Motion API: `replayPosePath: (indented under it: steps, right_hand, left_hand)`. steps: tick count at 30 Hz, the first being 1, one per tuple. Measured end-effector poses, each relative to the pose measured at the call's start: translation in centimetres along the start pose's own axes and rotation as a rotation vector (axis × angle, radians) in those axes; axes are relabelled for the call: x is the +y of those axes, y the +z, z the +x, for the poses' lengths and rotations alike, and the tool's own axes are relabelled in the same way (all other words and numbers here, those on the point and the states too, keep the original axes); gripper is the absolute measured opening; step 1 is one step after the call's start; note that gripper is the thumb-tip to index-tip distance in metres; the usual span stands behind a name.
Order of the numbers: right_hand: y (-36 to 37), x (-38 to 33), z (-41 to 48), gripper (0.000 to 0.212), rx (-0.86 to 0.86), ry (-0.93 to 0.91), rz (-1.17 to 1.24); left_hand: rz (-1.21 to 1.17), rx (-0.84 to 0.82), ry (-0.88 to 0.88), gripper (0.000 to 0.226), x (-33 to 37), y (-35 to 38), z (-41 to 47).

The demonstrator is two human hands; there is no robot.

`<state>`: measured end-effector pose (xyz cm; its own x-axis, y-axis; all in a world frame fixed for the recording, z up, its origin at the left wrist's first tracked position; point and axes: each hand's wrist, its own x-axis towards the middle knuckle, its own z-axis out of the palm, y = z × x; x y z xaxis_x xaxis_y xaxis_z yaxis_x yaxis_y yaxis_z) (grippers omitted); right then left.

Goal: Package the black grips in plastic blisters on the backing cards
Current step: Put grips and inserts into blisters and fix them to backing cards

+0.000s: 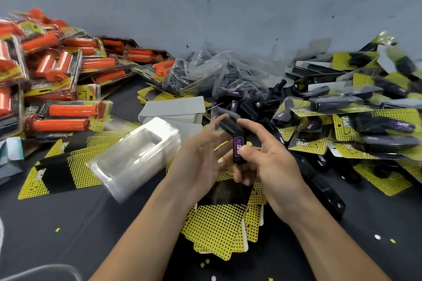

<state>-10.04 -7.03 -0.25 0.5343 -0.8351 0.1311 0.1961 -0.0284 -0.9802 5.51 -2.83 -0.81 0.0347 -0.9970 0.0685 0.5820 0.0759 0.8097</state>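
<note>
blister stack [137, 157]: clear glossy plastic | grip [237, 141]: smooth black | backing cards [217, 230]: printed card

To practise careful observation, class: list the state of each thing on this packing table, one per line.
black grips: unpackaged, held by right hand
left hand: fingers spread, blurred
blister stack: nested, empty, tipped on its side
backing cards: bare, stacked flat
orange packs: packaged, piled

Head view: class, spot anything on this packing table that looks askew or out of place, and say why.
The stack of clear blisters lies tipped over, slanting across loose backing cards rather than standing squarely. Small yellow and white scraps dot the black table, like stray offcuts.
</note>
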Motion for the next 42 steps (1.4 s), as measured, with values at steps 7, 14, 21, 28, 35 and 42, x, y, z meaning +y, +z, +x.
replayPosePath:
  steps: [7, 14, 21, 28, 35, 42]
  right_hand:
    - [0.1, -0.3, -0.5, 0.044, 0.076, -0.098, -0.083]
    - [0.6, -0.2, -1.4, 0.046, 0.145, -0.325, -0.628]
    - [0.2, -1.0, -0.9, 0.054, 0.115, -0.247, -0.717]
    - [0.9, -0.5, -1.3, 0.039, 0.208, -0.322, -0.859]
    - [0.8, -0.6, -1.2, 0.028, 0.324, -0.400, -0.671]
    - [-0.9, -2.4, -1.3, 0.021, 0.298, -0.359, -1.018]
  left_hand:
    - [0.056, 0.082, -0.019, 0.052, -0.1, 0.1, 0.0]
    - [0.051, 0.046, -0.048, 0.039, -1.0, -0.3, 0.4]
    - [-0.023, 0.009, -0.099, 0.040, -1.1, -0.6, 0.3]
    - [0.025, -0.053, -0.178, 0.062, -0.7, 0.1, -0.3]
    - [-0.005, -0.030, -0.127, 0.085, -0.8, 0.1, 0.3]
    - [-0.108, 0.304, 0.065, 0.080, 0.0, -2.0, 1.4]
